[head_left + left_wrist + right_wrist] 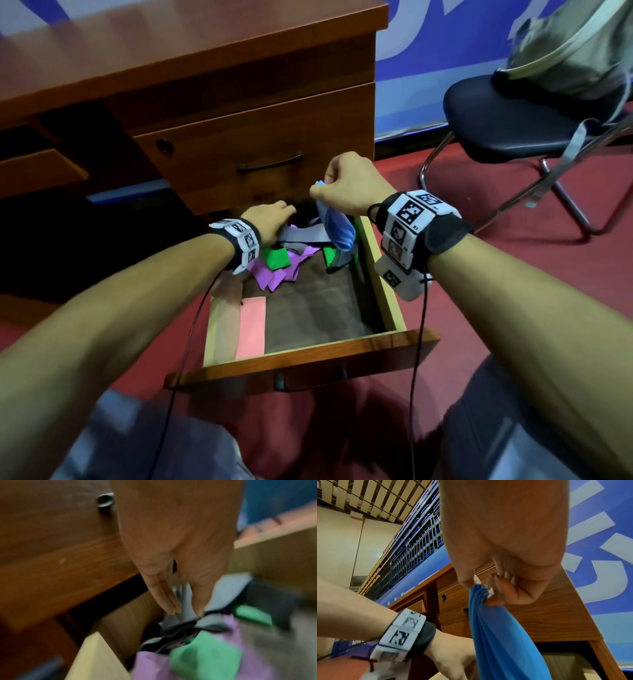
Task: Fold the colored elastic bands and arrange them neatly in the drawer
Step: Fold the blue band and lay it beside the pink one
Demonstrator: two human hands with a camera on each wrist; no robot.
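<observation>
Much of the tangle at the back of the open drawer (383,291) is lying under the bench (191,51) overhang and under your left hand (270,221), so you cannot count the bands there exactly. The left wrist view is blurred by motion, and the far ends of the bands are running out of its frame.

Your right hand (346,185) is raised above the drawer's back right corner, its fingers (496,599) curled and pinching the bunched top of one blue elastic band (334,228), which is hanging down toward the drawer. Its lower end is cut off in the right wrist view.

Your left hand is reaching into the pile, with straight fingers (164,596) and thumb pointing down on either side of a grey band (186,601). Whether they are actually clamping it is too blurred to tell.

What you can count: one blue band in the air, one pink band (251,327) lying flat along the drawer's left front, two green patches (275,258) that may be one band or two, a crumpled purple band (274,277), and grey strips among them.

Each wrist is wearing a strap of black-and-white marker tiles (411,214); on the left strap the right wrist view is showing "R2". Large white letters on the blue banner (445,51) are cut off and unreadable. One black chair (507,126) is standing to the right, carrying a khaki bag (565,54).
</observation>
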